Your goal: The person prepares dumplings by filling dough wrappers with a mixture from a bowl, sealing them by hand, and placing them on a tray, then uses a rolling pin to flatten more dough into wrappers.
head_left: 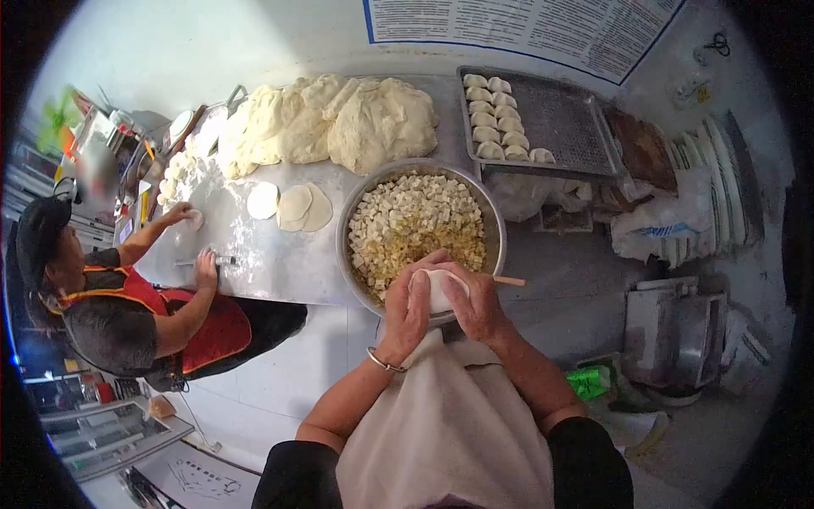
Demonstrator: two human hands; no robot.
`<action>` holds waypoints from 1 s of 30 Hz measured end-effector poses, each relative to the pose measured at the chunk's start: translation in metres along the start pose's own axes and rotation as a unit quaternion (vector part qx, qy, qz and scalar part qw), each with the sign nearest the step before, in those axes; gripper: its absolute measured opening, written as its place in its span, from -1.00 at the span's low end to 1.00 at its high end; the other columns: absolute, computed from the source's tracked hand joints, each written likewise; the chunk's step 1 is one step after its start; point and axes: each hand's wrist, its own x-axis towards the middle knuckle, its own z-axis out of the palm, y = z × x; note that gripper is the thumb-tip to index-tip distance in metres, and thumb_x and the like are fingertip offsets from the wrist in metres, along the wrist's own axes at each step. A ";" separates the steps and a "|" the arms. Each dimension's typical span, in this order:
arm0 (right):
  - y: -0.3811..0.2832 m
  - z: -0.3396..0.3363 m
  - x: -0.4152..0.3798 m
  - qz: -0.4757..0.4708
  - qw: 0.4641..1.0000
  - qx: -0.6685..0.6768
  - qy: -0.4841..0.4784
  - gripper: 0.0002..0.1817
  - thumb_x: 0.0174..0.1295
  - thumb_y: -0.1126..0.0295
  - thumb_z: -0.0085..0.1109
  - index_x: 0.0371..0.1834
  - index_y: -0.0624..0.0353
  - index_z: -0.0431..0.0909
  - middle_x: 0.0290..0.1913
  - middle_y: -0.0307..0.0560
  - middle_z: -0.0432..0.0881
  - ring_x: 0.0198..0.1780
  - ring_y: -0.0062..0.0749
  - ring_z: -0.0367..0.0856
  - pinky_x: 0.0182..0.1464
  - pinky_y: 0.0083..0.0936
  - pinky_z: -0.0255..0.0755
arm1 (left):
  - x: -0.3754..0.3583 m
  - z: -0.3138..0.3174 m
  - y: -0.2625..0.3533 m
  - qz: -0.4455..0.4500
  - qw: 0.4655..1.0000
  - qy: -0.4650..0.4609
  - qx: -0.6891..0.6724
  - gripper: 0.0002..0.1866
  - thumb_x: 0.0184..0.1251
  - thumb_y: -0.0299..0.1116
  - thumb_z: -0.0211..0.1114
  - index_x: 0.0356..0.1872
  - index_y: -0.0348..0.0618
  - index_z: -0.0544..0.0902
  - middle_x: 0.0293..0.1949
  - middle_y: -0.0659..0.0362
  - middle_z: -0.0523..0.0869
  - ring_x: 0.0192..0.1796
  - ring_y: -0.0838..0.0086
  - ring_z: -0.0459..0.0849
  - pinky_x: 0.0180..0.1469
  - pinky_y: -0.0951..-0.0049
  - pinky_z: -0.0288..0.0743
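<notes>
Between my two hands, over the near rim of a metal bowl (500,242), is a white dumpling (437,291). My left hand (408,307) closes round one side of it, thumb pressed on the dough. From the other side my right hand (480,307) grips the same dumpling, its thumb also on top. Past the right knuckles pokes the end of a thin wooden stick (510,281); the rest of it is hidden. Diced white and yellowish filling (415,212) fills the bowl just beyond my fingers.
Left of the bowl lie flat dough wrappers (294,205), with a large dough mass (339,123) behind. A metal tray (560,127) holds rows of dumplings (485,119). At the left a co-worker (127,297) holds a rolling pin (222,260) and a wrapper. Stacked trays (712,187) stand right.
</notes>
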 end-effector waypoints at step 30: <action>0.286 -0.312 0.183 0.145 0.973 -0.002 0.180 -0.54 0.18 0.44 0.30 0.19 0.17 0.55 0.07 -0.09 0.65 0.08 -0.32 0.63 0.11 -0.38 0.52 | 0.104 0.069 -0.062 -0.107 0.973 0.126 0.160 -0.63 0.52 -0.42 0.02 0.27 -0.33 0.42 0.22 0.01 0.54 0.31 0.29 0.48 0.38 0.29 0.30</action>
